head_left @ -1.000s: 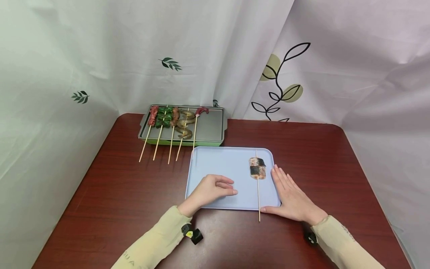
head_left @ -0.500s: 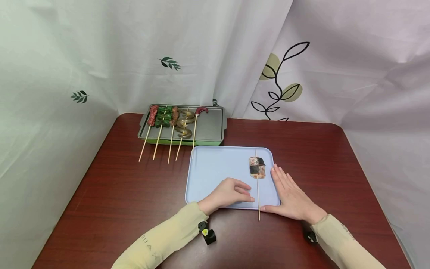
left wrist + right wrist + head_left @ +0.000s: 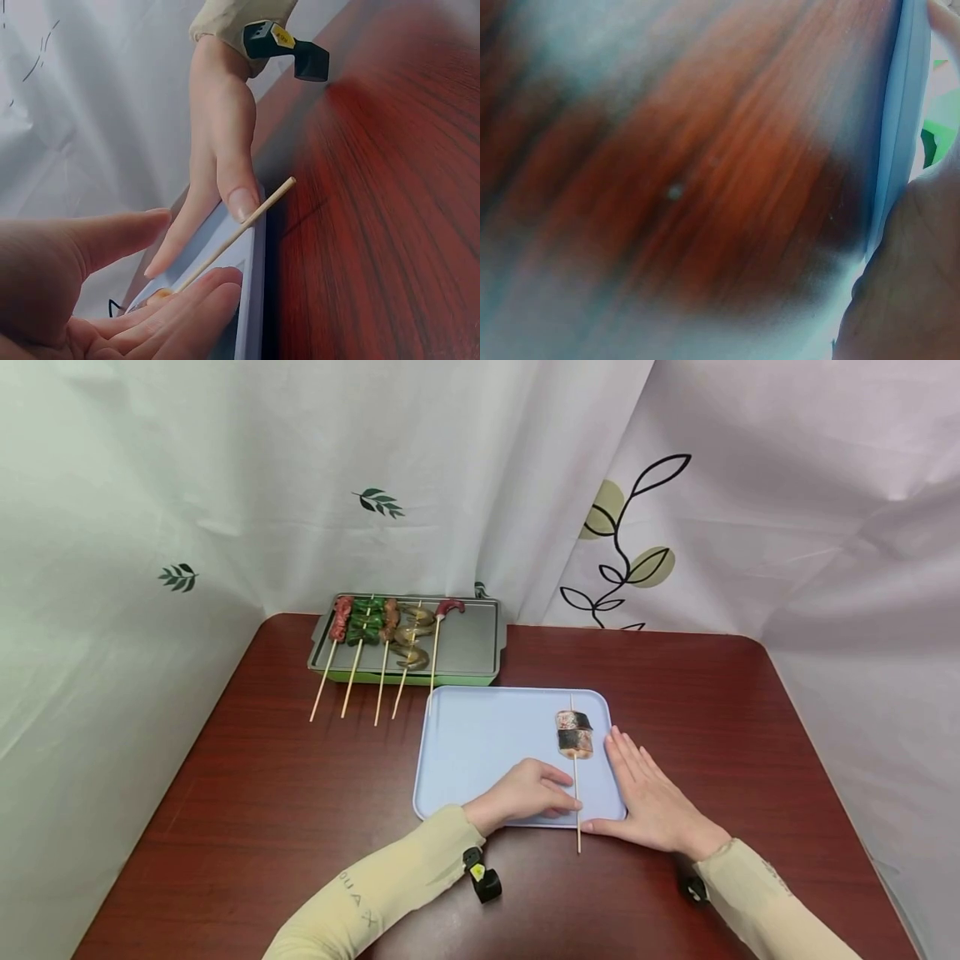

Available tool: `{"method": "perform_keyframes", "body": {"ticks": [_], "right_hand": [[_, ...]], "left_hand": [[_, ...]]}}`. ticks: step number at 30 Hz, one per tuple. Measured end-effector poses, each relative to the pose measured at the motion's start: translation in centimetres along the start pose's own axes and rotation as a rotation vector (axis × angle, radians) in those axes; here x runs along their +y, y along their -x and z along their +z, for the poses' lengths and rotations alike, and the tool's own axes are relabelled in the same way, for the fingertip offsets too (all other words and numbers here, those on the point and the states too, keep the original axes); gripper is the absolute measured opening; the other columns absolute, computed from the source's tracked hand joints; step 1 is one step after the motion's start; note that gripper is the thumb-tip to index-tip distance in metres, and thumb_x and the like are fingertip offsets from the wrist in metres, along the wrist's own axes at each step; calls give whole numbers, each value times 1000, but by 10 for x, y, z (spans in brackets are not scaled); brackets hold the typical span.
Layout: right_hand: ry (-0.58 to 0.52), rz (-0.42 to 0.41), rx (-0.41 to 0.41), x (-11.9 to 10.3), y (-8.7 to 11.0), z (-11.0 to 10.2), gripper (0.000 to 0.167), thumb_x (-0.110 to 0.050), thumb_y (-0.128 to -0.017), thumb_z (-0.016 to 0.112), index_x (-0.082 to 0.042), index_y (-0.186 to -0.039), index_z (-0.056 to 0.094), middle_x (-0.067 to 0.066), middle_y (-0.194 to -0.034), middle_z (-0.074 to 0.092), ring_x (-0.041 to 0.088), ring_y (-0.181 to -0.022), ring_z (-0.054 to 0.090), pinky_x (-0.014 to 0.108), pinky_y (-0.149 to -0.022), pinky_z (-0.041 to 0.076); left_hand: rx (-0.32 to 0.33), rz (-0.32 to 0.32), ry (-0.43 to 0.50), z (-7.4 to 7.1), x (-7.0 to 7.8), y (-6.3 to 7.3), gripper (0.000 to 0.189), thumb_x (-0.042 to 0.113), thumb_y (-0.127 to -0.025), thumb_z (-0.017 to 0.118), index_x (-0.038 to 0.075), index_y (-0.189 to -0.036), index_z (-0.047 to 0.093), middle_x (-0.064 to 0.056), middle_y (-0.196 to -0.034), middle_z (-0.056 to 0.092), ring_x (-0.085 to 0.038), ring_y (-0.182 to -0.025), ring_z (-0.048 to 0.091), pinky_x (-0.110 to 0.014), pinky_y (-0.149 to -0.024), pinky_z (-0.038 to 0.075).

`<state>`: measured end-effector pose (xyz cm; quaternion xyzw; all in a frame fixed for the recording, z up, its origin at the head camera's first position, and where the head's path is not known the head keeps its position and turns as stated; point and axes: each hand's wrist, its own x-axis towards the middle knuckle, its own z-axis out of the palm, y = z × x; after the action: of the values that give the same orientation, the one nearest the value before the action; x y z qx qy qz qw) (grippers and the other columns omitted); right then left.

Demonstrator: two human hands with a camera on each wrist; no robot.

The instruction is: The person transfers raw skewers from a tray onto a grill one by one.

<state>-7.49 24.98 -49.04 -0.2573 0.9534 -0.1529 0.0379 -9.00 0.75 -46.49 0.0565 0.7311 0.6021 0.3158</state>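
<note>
A skewer (image 3: pixel 576 785) with two pieces of pale food wrapped in dark bands (image 3: pixel 575 740) lies on the right part of a light blue tray (image 3: pixel 480 727). Its bare stick end juts past the tray's front edge. My left hand (image 3: pixel 528 792) is at the stick from the left; in the left wrist view, a gap shows between thumb (image 3: pixel 124 238) and fingers (image 3: pixel 191 307), with the stick (image 3: pixel 232 238) near the fingers. My right hand (image 3: pixel 660 806) rests with straight fingers along the tray's right edge, thumb near the stick. The right wrist view shows mostly table and the tray's edge (image 3: pixel 900 112).
Behind the blue tray stands a grey grill pan (image 3: pixel 468 643) with a green base. Several skewers lie on it, with meat (image 3: pixel 342 618), green pieces (image 3: pixel 365 622), shrimp-like pieces (image 3: pixel 411 656) and a dark red tentacle-like piece (image 3: pixel 450 607). A curtain hangs behind the brown table (image 3: pixel 675 693).
My left hand has moved right across the front of the blue tray up to the skewer's stick. The right hand and the skewers have stayed in place.
</note>
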Motion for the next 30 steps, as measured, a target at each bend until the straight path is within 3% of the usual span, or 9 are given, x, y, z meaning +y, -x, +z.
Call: {"method": "perform_keyframes", "body": {"ticks": [6,20,25,30], "right_hand": [[9,-46,65,1,0,3,124,-74,-80,70,9,-157,20,27,-164,14,43,-149,18,51,-122,15],[1,17,-14,1,0,0,129,-82,-79,64,6,-160,14,21,-168,5,39,-152,10,53,-121,15],[-3,24,-15,0,0,0,129,-82,-79,63,5,-160,14,21,-168,5,39,-152,10,54,-121,15],[-4,22,-13,0,0,0,129,-82,-78,64,6,-159,14,22,-167,5,40,-152,10,53,-121,15]], "left_hand": [[-16,-5,56,4,-1,-1,38,4,-83,81,-9,-117,67,-10,-82,75,-23,-77,74,-31,-69,62],[-6,1,97,6,-3,0,38,-2,-82,79,-8,-117,65,-10,-79,73,-21,-74,73,-31,-68,62],[33,19,135,7,-3,3,36,-7,-82,77,-8,-116,64,-11,-78,72,-25,-68,72,-33,-64,62],[77,47,149,7,-4,6,36,-10,-83,75,-8,-117,64,-10,-77,71,-21,-61,70,-32,-60,61]]}}
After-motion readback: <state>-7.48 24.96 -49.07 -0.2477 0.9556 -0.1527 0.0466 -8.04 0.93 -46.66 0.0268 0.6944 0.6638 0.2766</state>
